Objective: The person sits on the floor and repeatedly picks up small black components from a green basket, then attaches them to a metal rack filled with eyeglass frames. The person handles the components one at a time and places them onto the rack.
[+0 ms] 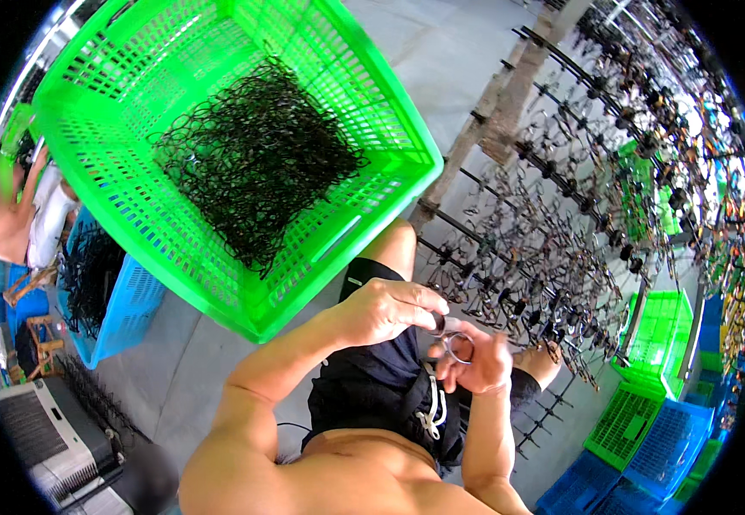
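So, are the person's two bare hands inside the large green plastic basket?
No, the left hand and the right hand are outside the basket, close together at a thin ring-shaped piece.

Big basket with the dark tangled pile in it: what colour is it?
The basket is bright green, best seen in the head view.

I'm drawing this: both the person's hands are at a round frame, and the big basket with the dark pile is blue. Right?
Not quite: the head view shows the big basket is green. It holds the dark pile, and the left hand and right hand are at the round frame.
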### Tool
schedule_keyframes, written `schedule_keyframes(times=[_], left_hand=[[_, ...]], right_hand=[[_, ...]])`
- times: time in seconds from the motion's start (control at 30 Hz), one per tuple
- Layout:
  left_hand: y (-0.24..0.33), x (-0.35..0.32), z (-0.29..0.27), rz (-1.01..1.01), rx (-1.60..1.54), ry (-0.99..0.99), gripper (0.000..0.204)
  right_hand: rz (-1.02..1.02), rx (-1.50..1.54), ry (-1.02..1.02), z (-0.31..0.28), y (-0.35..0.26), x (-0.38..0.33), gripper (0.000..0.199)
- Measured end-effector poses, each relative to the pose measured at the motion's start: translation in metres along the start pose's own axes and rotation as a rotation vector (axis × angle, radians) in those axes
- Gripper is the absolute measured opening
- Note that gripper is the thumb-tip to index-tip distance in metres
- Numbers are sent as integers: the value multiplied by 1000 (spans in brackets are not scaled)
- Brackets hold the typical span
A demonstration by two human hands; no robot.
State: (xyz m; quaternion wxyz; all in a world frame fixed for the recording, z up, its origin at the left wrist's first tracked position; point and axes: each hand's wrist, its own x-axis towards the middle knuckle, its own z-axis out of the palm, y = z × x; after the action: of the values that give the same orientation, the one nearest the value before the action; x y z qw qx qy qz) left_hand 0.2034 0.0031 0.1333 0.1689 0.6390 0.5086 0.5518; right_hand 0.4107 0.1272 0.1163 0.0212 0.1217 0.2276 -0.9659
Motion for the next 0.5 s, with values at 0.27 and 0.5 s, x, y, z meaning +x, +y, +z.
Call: schedule_keyframes(times=[0.27, 0.5], left_hand=[[-40, -1, -47, -616, 658, -106, 46], [-106, -72, -142, -1449, 1098, -629, 53]], right_hand=[[-627, -447, 761, 4, -63, -86, 14], [-1498, -400, 1344, -114, -150, -218, 11]])
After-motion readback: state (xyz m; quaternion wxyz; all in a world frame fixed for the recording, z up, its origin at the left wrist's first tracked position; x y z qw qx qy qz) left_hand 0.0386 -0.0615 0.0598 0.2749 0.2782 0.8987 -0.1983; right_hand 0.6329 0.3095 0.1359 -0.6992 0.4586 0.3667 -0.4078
